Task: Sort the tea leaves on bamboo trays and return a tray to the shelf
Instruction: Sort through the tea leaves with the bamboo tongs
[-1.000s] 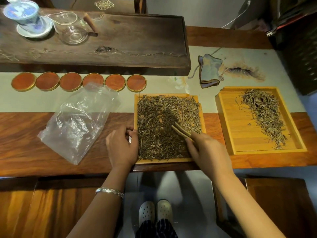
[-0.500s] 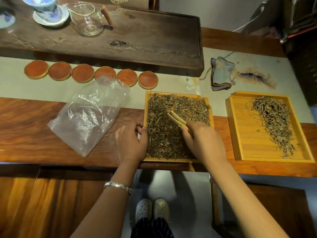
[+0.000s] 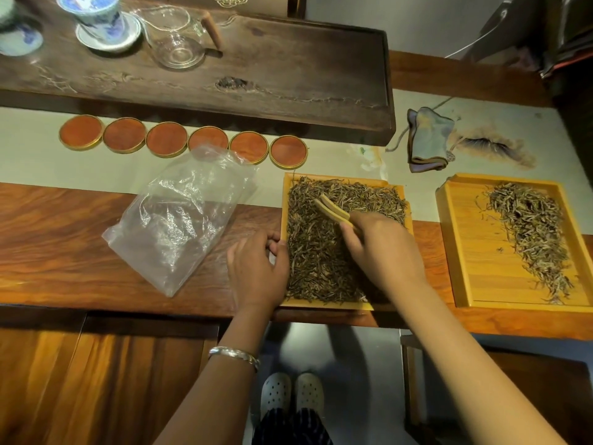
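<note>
Now right hand (image 3: 386, 252) pinches bamboo tongs (image 3: 332, 209); left hand (image 3: 256, 268) grips tray edge (image 3: 283, 213).

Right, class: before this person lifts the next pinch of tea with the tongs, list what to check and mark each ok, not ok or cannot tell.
1. Right hand grips the bamboo tongs: ok.
2. Tong tips over the leaves in the full tray: ok.
3. Left hand steadies that tray's left edge: ok.
4. Leaves caught between the tips: cannot tell.
5. Second tray has bare floor for more leaves: ok.
6. Plastic bag lies apart from both trays: ok.
</note>
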A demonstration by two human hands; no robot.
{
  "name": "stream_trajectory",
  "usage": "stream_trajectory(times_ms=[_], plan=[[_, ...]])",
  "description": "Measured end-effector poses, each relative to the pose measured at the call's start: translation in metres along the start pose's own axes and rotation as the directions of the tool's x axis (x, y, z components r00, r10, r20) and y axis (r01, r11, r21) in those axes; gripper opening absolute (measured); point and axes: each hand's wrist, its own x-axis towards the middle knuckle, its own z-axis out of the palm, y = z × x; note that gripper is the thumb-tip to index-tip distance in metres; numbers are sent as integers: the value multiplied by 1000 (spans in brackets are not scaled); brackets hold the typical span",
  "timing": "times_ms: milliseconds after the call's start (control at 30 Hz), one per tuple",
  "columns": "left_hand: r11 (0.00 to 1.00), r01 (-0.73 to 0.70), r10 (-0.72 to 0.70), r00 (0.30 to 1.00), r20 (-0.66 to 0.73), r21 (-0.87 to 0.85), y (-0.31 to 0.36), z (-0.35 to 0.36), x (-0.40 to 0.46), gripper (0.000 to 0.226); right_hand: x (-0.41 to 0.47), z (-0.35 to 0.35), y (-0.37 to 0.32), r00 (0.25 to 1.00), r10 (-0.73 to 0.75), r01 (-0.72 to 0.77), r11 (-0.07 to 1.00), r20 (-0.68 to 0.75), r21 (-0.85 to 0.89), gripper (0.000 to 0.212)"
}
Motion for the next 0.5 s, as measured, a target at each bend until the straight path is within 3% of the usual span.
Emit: stream_trajectory(times_ms=[500], plan=[[1000, 7, -7, 1000, 6, 1, 0, 0, -1, 6, -1, 0, 18, 1000, 14, -13, 999, 21, -47, 31]])
